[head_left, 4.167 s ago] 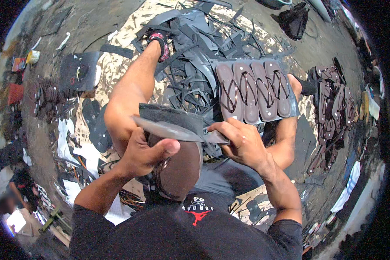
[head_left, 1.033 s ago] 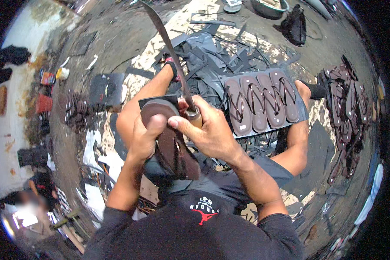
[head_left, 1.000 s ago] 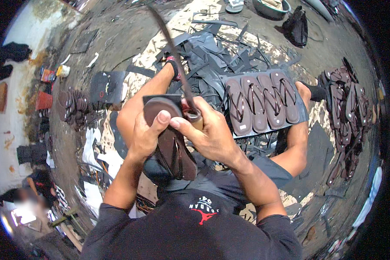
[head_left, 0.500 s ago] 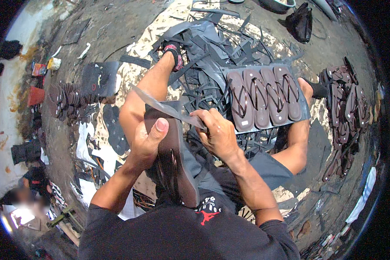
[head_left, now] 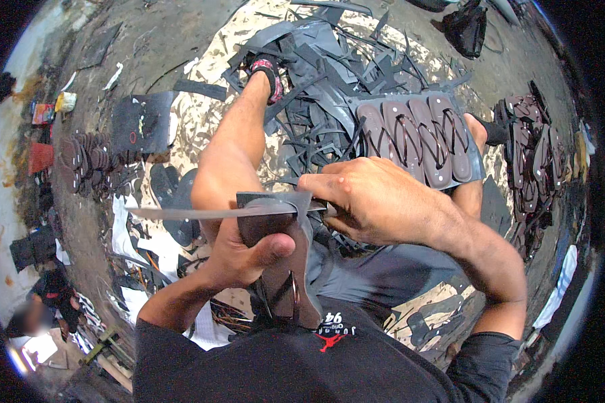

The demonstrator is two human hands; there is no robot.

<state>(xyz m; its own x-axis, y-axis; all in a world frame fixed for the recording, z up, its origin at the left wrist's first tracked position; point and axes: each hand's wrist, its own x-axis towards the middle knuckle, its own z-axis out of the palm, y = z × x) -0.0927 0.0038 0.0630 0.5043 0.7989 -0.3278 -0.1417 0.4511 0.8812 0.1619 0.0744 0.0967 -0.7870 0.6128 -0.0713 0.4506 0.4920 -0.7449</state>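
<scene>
Around you the floor is grey and scuffed, with a pale, mottled patch ahead of you that is partly covered by a tangle of black scraps. To the right of the scraps, a row of four brown sandals lies on a dark board. Farther right is a heap of sandals, and another pile sits off to your left. A stained, pale wall rises at the left edge, and a co-worker is at lower left.

The sandal you are holding is over your lap, strap side up. Its long axis runs away from your shirt, leaning slightly left at the far end; I can't tell toe from heel. Your left hand pinches it, thumb on top, fingers mostly hidden. Your right hand is curled around the knife, whose blade crosses the sandal's far end, tip pointing left.
</scene>
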